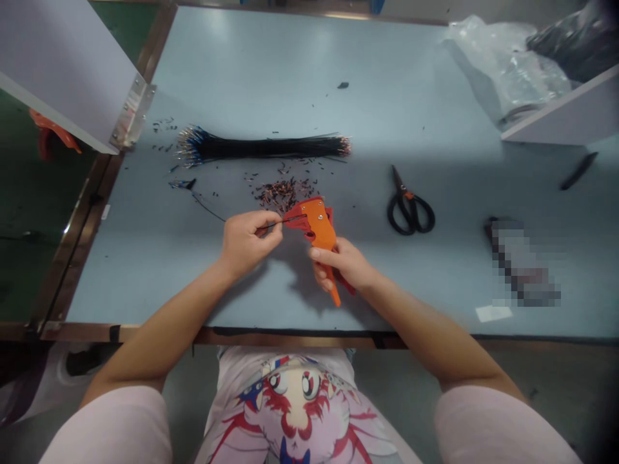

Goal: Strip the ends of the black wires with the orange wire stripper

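My right hand (341, 264) is closed round the handles of an orange and red wire stripper (316, 222), held upright above the table. Between the thumb and fingers of my left hand (251, 238) is a thin black wire (207, 209). One end of it runs into the red jaws of the stripper; the other trails left to blue and metal tips (181, 185) on the table. Behind the stripper lies a heap of short black and copper scraps (283, 192). Farther back rests a long bundle of black wires (271, 148), with blue and metal terminals at its left and bare copper at its right.
Black-handled scissors (411, 209) lie right of the stripper. A pixelated dark object (525, 261) and a white label (493, 313) are near the front right. Clear plastic bags (512, 64) sit at the back right. White panels (72, 64) stand at both sides.
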### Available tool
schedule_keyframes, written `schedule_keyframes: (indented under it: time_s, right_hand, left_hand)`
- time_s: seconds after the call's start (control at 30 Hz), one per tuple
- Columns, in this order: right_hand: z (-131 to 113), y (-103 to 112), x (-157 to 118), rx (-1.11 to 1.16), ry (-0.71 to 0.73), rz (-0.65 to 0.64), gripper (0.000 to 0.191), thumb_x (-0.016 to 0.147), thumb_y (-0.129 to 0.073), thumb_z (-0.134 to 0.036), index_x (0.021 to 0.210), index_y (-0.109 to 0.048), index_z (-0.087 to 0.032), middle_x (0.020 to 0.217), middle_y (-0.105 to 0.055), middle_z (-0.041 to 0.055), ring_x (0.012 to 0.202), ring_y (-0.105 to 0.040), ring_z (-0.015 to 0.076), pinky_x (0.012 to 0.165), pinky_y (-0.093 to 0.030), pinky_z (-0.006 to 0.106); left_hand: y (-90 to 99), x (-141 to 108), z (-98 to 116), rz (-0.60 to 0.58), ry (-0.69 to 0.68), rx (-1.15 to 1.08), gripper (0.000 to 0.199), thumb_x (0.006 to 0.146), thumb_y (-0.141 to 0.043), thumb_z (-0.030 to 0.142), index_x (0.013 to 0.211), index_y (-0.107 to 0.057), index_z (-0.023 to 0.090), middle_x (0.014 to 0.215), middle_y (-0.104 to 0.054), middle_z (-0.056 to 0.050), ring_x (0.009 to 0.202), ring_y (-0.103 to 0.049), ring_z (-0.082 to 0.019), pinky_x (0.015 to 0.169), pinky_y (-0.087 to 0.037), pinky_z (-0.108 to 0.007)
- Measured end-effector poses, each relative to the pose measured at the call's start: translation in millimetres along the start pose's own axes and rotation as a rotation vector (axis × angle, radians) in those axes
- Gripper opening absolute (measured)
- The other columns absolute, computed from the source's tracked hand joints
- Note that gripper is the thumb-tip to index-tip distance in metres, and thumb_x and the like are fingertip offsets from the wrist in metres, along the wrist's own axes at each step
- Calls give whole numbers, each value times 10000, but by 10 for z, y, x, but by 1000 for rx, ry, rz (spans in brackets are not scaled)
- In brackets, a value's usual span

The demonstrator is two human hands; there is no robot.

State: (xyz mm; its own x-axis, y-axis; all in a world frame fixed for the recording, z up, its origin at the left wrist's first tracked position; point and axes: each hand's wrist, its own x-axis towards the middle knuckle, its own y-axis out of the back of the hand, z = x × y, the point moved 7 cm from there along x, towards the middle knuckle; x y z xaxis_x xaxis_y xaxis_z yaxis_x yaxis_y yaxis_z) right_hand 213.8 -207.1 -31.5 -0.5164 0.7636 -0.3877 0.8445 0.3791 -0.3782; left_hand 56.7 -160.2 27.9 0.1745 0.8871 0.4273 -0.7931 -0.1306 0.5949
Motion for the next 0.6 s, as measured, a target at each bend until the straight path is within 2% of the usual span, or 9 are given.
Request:
schedule_keyframes:
  time_s: [0.07, 0.17, 0.23, 0.37, 0.47, 0.6]
  right_hand:
    - [-44, 131, 14, 79, 5, 80, 381, 763, -706, -400, 556, -513, -146, 439, -507, -20, 340, -497, 103, 365, -432, 231]
    - [-177, 361, -14, 219, 69, 239, 320, 745, -722, -370, 634, -507, -160, 499, -518, -38, 365, -493, 93, 393, -458, 239]
    - [-213, 369, -38, 194, 31, 207, 262, 753, -710, -362, 742, -553, -152, 581, -588, -6, 443, -576, 133, 460, -514, 282]
    - [-141, 212, -90, 57, -119, 59, 259, 710, -696, -221, 930, -602, -121, 798, -678, 74, 673, -688, 209, 639, -566, 347]
    - [-121, 150, -94, 135, -114, 18, 397, 597, -617, -68, 988, -605, -131, 896, -676, 68, 790, -686, 221, 713, -561, 353]
    - [-121, 188, -56, 223, -70, 53, 555, 573, -536, -23, 1108, -573, -164, 965, -672, 62, 873, -665, 214, 745, -553, 356]
  left_hand:
    - [106, 47, -21, 29, 26, -2, 77, 697, -607, 176, 695, -684, 183, 507, -533, 48, 453, -430, -55, 473, -343, -184]
    - [331, 114, -88, 162, 94, -47, 52, 674, -624, 174, 675, -674, 190, 454, -410, 70, 415, -325, -43, 425, -281, -183]
    - [410, 138, -114, 211, 112, -64, 42, 676, -629, 183, 670, -670, 192, 449, -377, 72, 418, -308, -44, 426, -272, -189]
    - [369, 120, -117, 230, 110, -27, 59, 686, -626, 205, 699, -679, 182, 484, -463, 58, 449, -377, -53, 452, -311, -195]
    - [271, 83, -114, 232, 106, -21, 75, 708, -610, 197, 726, -680, 176, 566, -576, 33, 502, -467, -64, 491, -361, -196]
    - [197, 73, -140, 207, 94, 36, 83, 744, -595, 192, 750, -677, 179, 631, -634, 15, 554, -528, -87, 539, -395, -215]
